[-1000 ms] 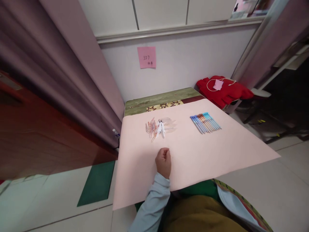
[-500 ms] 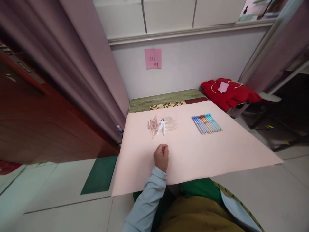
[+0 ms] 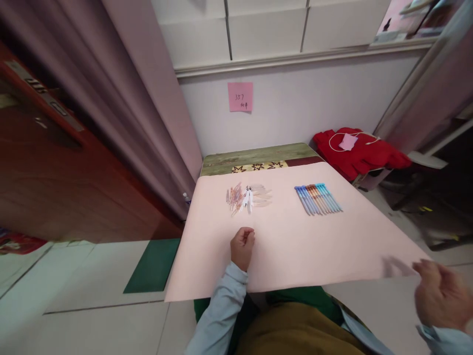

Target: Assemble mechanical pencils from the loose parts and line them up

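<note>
1. So far, in the head view, nothing is in hand: the left hand rests on the pink sheet near its front edge, fingers curled into a loose fist, and whether anything sits inside it cannot be told.
2. Just beyond that fist, toward the sheet's far edge, the pile of small pieces lies loose and unsorted.
3. Right of the pile on the sheet, the row of pens lies side by side, neatly lined up and untouched.
4. The right hand is blurred just off the sheet's front right corner, fingers spread and holding nothing.
5. Past the sheet's far edge, a strip of the green wood-patterned surface shows.
6. Beyond the sheet a pink note is stuck on the wall; red clothing lies to its right, and a curtain and a green floor mat are to its left.
</note>
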Action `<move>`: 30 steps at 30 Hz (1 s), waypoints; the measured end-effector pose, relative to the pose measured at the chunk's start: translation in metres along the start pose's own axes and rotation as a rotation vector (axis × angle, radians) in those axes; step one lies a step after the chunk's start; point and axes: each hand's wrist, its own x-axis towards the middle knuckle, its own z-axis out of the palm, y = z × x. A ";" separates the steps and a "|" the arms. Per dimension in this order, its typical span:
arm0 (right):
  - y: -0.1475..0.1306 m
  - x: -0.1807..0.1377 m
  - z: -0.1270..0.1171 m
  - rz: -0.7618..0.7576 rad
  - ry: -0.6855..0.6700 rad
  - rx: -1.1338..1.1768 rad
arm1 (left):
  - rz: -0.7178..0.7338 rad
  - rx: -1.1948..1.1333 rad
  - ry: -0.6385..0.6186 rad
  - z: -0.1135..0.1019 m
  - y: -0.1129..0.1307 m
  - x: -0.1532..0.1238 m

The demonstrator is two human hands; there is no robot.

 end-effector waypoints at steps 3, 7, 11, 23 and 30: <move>-0.065 0.009 0.035 -0.065 -0.174 0.132 | -0.049 -0.042 0.005 0.000 0.002 0.000; -0.140 -0.003 0.088 -0.385 -0.615 0.349 | -0.033 0.015 0.077 -0.009 0.012 0.018; -0.184 -0.022 0.139 -0.518 -0.913 0.380 | 0.098 0.229 0.313 -0.038 0.023 0.068; -0.196 -0.046 0.187 -0.389 -0.977 0.348 | 0.057 1.009 0.060 -0.040 -0.006 0.194; -0.197 -0.043 0.188 -0.412 -0.994 0.336 | -0.029 1.151 -0.111 -0.010 -0.009 0.195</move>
